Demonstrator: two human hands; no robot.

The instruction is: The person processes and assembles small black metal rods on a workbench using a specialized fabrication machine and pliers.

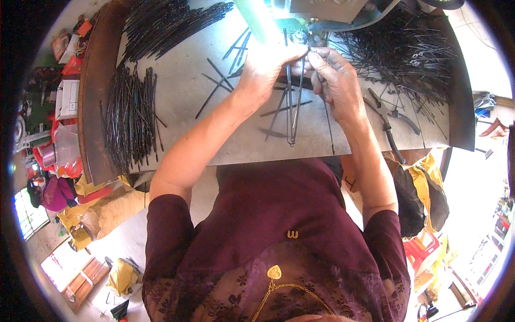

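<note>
My left hand (263,70) and my right hand (339,80) meet over the metal tabletop, close to a small metal fixture (300,37). A pair of long thin black rods (292,107), converging to a narrow point at the near end, runs between them. The left thumb presses against the rods, its other fingers partly lost in glare. My right thumb and fingertips pinch a thin black rod (328,126), whose length slants down past the palm toward the table's front edge. Several loose rods (214,80) lie crossed left of the hands.
Dark-handled pliers (390,121) lie right of my right hand. Bundled black rods (131,115) and another pile (166,27) occupy the left; a tangled heap (402,48) fills the far right. A bright tubular lamp (256,21) stands over the work. Raised metal sides (96,102) border the table.
</note>
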